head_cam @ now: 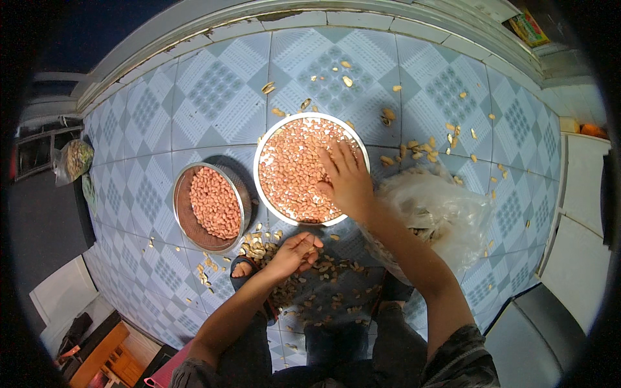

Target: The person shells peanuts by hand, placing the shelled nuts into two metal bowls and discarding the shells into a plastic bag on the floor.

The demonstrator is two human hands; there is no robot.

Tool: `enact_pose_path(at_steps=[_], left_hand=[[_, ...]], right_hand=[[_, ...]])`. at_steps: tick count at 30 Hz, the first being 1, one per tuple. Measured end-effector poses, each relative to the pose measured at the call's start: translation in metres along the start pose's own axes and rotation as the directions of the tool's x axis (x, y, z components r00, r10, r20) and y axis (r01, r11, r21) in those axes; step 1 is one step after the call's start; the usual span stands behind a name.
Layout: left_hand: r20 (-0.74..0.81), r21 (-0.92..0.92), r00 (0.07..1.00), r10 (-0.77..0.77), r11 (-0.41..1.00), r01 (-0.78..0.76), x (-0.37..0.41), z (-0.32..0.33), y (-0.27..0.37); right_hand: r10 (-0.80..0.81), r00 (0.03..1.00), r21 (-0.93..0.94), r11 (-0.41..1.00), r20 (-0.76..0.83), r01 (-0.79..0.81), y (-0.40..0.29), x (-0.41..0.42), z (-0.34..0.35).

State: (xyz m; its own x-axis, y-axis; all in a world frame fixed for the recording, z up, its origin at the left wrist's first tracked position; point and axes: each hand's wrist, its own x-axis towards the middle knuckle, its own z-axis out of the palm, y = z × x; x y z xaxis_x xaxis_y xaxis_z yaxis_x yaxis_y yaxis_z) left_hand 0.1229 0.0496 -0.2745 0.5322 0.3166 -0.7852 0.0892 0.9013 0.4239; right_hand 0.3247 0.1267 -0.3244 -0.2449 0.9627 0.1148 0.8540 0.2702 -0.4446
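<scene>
My right hand (350,182) lies palm down with fingers spread on the shelled peanuts (296,167) that cover a round, pale-rimmed tray (257,186). Nearer to me, my left hand (296,253) is half closed, its fingers curled inward just below the tray's front rim. Whether something small sits in those fingers is hidden. To the left, a perforated metal basin (245,194) stands tilted in view with more pink shelled peanuts (216,203) in it. Empty peanut shells (257,246) are heaped beneath and beside my left hand.
A translucent plastic bag (451,218) rests right of the tray, under my right forearm. Unshelled peanuts (424,150) and shell pieces are scattered over the patterned tile floor (213,126). My sandalled foot (241,269) is by the shell heap. Another filled bag (77,160) is at far left.
</scene>
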Motion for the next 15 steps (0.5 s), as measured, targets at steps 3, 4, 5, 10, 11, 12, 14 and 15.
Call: enact_pose_path(at_steps=[3, 4, 5, 10, 11, 12, 14, 15], left_hand=[[0.005, 0.0, 1.0, -0.003, 1.0, 0.003, 0.0, 0.003, 0.002], [0.003, -0.008, 1.0, -0.008, 1.0, 0.008, 0.0, 0.003, 0.002], [0.002, -0.016, 1.0, -0.013, 1.0, 0.013, 0.0, 0.003, 0.002], [-0.009, -0.051, 1.0, -0.006, 0.999, 0.005, -0.002, 0.0, -0.001], [-0.017, -0.06, 1.0, -0.01, 0.998, 0.009, -0.002, 0.0, -0.002], [-0.021, -0.056, 1.0, -0.004, 0.998, 0.003, -0.002, 0.0, -0.002], [-0.031, -0.049, 0.999, 0.008, 0.999, -0.009, -0.002, 0.0, -0.002], [-0.023, -0.056, 1.0, 0.008, 0.998, -0.009, -0.002, 0.001, -0.001]], right_hand=[[-0.097, 0.994, 0.047, 0.994, 0.046, 0.095, -0.013, -0.006, -0.002], [-0.109, 0.992, 0.062, 0.993, 0.068, 0.105, -0.015, -0.008, -0.002], [-0.121, 0.989, 0.078, 0.99, 0.09, 0.114, -0.017, -0.011, -0.002], [-0.062, 0.998, 0.096, 0.993, 0.0, 0.062, -0.016, -0.017, -0.004], [-0.001, 0.999, 0.079, 0.997, -0.046, 0.005, -0.008, -0.015, 0.0], [0.057, 0.994, 0.065, 0.997, -0.094, -0.051, -0.002, -0.012, 0.001], [0.14, 0.961, 0.026, 0.99, -0.239, -0.138, 0.009, -0.01, 0.003], [0.179, 0.933, 0.011, 0.983, -0.313, -0.185, 0.012, -0.006, 0.002]])
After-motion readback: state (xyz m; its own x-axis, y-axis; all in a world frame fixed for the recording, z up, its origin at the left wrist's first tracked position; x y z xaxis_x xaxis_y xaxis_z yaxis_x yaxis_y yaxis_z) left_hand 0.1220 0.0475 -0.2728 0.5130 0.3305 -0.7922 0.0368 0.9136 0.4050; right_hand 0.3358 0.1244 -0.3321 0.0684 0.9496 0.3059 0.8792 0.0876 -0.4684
